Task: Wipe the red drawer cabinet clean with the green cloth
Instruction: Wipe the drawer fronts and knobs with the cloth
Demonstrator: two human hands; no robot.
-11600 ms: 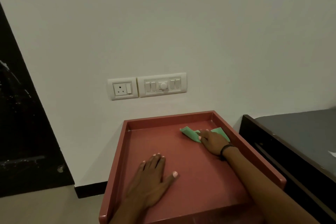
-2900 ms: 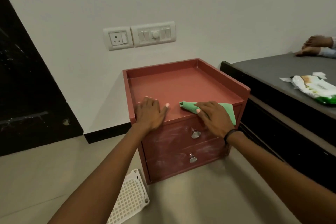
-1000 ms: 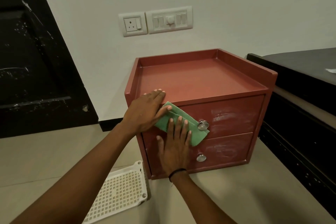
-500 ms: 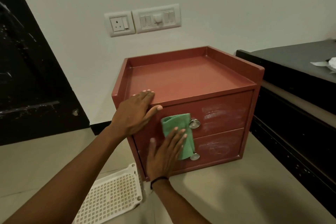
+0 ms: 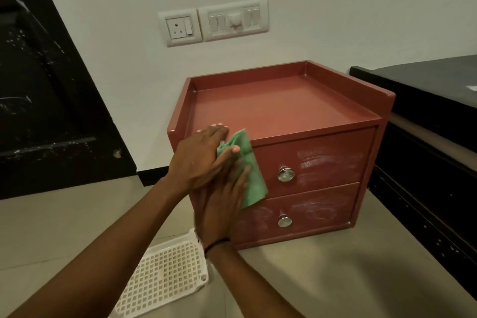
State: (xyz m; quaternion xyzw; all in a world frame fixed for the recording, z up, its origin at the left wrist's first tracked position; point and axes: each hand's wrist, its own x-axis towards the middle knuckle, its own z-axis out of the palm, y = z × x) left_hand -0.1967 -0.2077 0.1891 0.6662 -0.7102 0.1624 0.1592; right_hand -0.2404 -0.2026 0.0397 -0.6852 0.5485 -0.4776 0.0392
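The red drawer cabinet (image 5: 284, 106) stands on the floor against the wall, with two drawers and whitish smears on both fronts. The green cloth (image 5: 251, 178) lies flat against the left part of the upper drawer front, its top reaching the cabinet's front edge. My right hand (image 5: 222, 206), with a black band at the wrist, presses the cloth from below, fingers pointing up. My left hand (image 5: 198, 162) rests over the cabinet's front left corner, its thumb across the top of the cloth. The upper knob (image 5: 285, 174) and lower knob (image 5: 284, 221) are uncovered.
A white plastic lattice basket (image 5: 165, 276) lies on the floor left of the cabinet, under my arms. A black bed frame (image 5: 426, 162) stands close on the right. A black door (image 5: 46, 111) is at the left, and a socket and switch plate (image 5: 214, 23) is on the wall.
My right hand has slid the cloth left and up along the upper drawer front, away from the knob. My left thumb now overlaps the cloth.
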